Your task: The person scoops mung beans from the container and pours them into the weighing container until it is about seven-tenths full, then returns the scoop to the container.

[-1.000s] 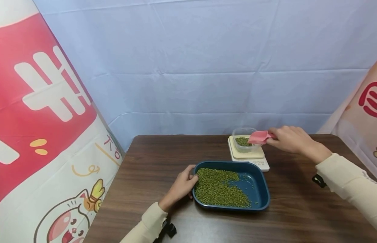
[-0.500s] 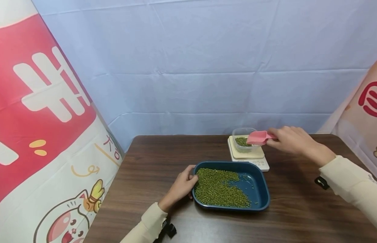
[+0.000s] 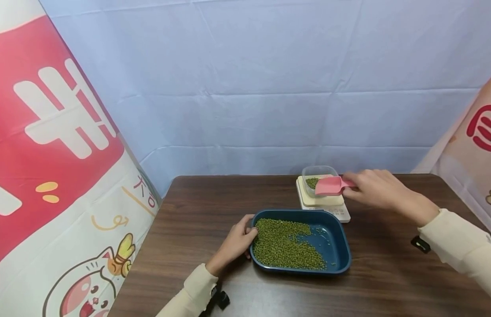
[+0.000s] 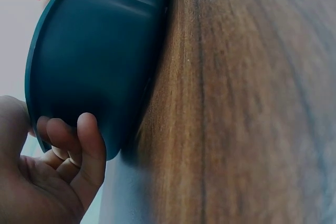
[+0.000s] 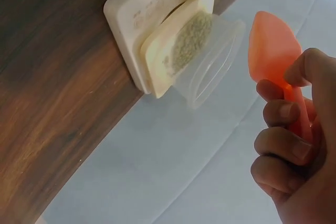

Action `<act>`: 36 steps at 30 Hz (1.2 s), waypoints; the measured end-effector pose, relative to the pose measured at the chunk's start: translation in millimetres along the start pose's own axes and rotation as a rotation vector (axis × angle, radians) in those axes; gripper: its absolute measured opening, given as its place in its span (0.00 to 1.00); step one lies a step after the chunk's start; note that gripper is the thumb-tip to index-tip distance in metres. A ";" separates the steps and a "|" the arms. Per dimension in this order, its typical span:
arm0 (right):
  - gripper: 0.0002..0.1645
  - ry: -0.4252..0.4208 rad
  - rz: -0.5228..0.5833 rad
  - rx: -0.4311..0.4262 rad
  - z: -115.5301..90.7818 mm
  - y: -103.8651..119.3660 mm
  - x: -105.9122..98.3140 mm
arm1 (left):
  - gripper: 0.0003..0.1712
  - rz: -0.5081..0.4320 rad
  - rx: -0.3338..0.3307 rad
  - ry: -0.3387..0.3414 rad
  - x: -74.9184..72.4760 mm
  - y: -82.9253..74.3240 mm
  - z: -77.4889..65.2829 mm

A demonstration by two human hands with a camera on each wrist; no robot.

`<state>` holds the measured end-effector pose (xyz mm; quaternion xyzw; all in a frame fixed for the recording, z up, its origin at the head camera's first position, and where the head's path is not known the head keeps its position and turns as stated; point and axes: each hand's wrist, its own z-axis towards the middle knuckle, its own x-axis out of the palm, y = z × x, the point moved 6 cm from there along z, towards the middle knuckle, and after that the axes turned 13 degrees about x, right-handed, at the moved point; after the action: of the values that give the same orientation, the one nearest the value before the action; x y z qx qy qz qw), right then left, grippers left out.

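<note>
My left hand (image 3: 239, 240) grips the left rim of a dark blue tray (image 3: 340, 244), thumb over the edge; in the left wrist view its fingers (image 4: 90, 140) lie against the tray's outer wall. Green mung beans (image 3: 285, 246) fill the tray's left and middle, baring the right floor. My right hand (image 3: 376, 187) holds a pink scoop (image 3: 327, 186) by its handle, above a clear plastic container (image 3: 320, 169). Beans (image 5: 191, 40) cover that container's bottom, as the right wrist view shows. I see no beans in the scoop, though its bowl is only partly visible.
The container stands on a white kitchen scale (image 3: 340, 214) with a cream platform, behind the tray. Both rest on a brown wood-grain table (image 3: 206, 198). A pale cloth (image 3: 245, 119) hangs behind the table, with printed banners (image 3: 71, 176) at the sides.
My right hand has shifted the scoop a little left and nearer to me, over the container, and its angle has changed. The left hand and tray stay in place.
</note>
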<state>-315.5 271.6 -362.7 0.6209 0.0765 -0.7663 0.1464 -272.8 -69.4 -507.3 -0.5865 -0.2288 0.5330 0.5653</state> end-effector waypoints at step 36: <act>0.14 0.075 -0.038 -0.144 -50.6 51.1 0.0 | 0.20 0.034 -0.016 -0.066 -0.2 5.5 -3.3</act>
<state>-252.1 238.4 -370.3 0.6354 0.1484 -0.7378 0.1730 -271.8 -72.4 -513.0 -0.5768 -0.2415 0.5599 0.5435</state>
